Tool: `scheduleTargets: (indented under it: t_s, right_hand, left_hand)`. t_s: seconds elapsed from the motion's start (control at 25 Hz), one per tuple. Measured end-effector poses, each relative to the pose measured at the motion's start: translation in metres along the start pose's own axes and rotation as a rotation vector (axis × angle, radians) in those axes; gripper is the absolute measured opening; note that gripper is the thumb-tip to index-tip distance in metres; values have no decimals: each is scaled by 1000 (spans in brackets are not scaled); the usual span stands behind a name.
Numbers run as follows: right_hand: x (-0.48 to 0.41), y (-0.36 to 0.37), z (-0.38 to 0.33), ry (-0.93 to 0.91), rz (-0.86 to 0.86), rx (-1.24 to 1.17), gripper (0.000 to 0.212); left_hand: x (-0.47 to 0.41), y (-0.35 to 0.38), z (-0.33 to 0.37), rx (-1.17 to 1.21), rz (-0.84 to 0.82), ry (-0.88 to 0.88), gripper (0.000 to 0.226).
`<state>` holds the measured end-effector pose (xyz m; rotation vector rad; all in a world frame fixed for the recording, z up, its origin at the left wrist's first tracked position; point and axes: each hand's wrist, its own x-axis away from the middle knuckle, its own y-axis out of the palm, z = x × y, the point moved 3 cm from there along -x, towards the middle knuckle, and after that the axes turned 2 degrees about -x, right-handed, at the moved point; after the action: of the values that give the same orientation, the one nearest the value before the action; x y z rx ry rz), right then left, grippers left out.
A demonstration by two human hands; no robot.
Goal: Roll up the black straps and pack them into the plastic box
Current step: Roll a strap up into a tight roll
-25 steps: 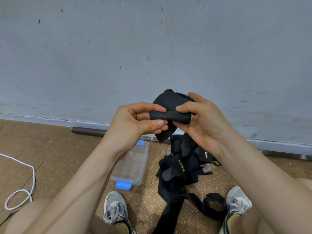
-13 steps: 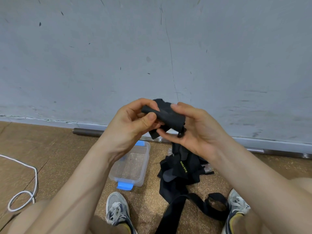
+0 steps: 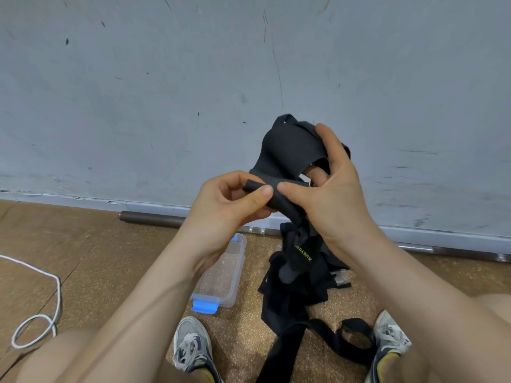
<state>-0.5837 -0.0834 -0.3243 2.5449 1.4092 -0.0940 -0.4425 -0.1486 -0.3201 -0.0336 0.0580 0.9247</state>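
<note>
- Wall (image 3: 138, 106): a grey, scuffed surface fills the upper half of my view, meeting the floor behind my hands.
- Floor (image 3: 96, 258): brown, speckled; I sit on it with both knees raised at the lower corners.
- Metal pipe (image 3: 154, 218): lies along the foot of the wall, running from left of centre to the right edge.
- Pile of black straps (image 3: 298, 283): heaped on the floor between my feet and the wall, just right of the plastic box; one piece carries yellow-green lettering, and a long band trails toward the bottom edge.
- Plastic box (image 3: 221, 277): clear, lidless, with blue clips; it stands on the floor beneath my left wrist and holds no strap.
- Held strap (image 3: 287, 153): raised in front of the wall, its lower end wound into a tight roll, the loose part arching up over my right fingers.
- Right hand (image 3: 331, 194): closed on the strap, thumb pressing the roll, index finger reaching up against the loose cloth.
- Left hand (image 3: 229, 205): pinching the left end of the roll between thumb and fingers.
- Shoes (image 3: 193, 346): grey, laced, one at each side of the trailing band.
- White cord (image 3: 56, 286): looped at the left edge.
</note>
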Motion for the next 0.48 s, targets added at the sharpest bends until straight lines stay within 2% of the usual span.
scheduleTargets:
  t_s: [0.12,0.28,0.4,0.48]
  right_hand:
    - [1,0,-3,-57,-25,27,97]
    - [1,0,-1,-41,-63,45,101]
    - [2,0,0,10,-126,128,115]
    - [1,-1,1,49,-143,182,112]
  left_hand:
    - [-1,3,0,32,152,-10,12]
    - [-1,1,4,-52,145,4,20]
    - [0,0,5,-112,156,15,17]
    - [0,-2,4,-85,142,-11,14]
